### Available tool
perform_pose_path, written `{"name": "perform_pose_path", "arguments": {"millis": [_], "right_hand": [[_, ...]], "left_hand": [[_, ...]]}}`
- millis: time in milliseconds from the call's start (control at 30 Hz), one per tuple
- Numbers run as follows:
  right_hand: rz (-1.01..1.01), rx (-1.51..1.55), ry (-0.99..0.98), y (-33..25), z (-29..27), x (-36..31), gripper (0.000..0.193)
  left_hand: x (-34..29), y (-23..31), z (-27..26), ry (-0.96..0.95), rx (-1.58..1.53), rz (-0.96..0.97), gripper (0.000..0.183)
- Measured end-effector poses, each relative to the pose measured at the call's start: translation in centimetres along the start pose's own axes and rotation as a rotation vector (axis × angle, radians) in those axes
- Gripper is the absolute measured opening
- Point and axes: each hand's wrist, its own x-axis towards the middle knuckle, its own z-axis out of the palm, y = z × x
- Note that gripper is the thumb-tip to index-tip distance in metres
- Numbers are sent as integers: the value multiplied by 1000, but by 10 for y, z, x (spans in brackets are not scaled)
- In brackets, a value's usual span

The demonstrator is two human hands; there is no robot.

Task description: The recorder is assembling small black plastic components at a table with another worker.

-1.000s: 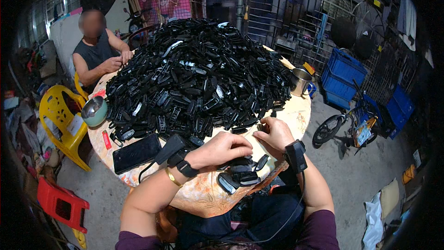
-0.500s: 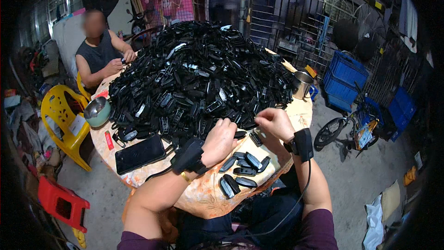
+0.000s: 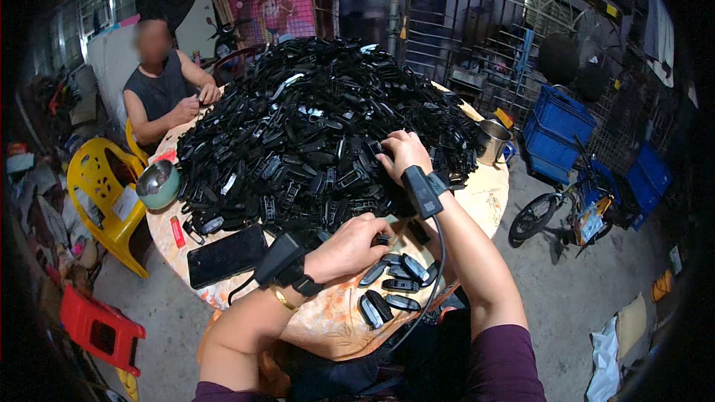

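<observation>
A big heap of small oblong black plastic pieces (image 3: pixel 298 134) covers most of the round table. My right hand (image 3: pixel 406 155) reaches onto the heap's near right slope, its thumb and fingers bent around a dark piece there. Close to the heap's front edge, my left hand (image 3: pixel 351 246) is curled, palm down, with part of a black piece showing by its fingertips. On the cloth to the right of that hand lies a loose group of several black and grey oblong pieces (image 3: pixel 402 284). Both wrists wear black strapped devices, and a cable runs from the right one.
A black phone (image 3: pixel 226 256), a red lighter (image 3: pixel 177 231) and a green-rimmed metal bowl (image 3: pixel 157 184) sit on the table's left side. A steel mug (image 3: pixel 492 141) stands at the right. Another person sits at the far left. Yellow chair (image 3: pixel 104 179), red stool (image 3: pixel 100 331), blue crates (image 3: pixel 557 130) and bicycle surround the table.
My right hand has moved forward and left from above the table edge onto the heap. My left hand has shifted slightly nearer to me.
</observation>
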Motion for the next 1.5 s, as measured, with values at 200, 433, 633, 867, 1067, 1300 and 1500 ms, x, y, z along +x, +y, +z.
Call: {"name": "perform_pose_path", "arguments": {"millis": [200,433,633,867,1067,1300,1500], "right_hand": [[-116,223,17,-4,-8,-39,21],[-28,511,68,-13,-26,-73,20],[-201,424,64,-28,-37,-82,16],[22,780,-26,-19,-35,-80,18],[184,1085,-161,-18,-24,-84,21],[244,964,-27,-20,-31,-85,24],[-1,695,23,-31,-51,-88,31]], "left_hand": [[2,-9,23,104,-94,-66,28],[12,-17,23,222,-723,-354,36],[12,-21,21,275,-863,-360,29],[12,-11,15,318,-1017,-306,32],[11,-18,16,302,-1006,-310,33],[12,-15,20,304,-1087,-300,29],[11,-17,14,384,-1048,-298,28]]}}
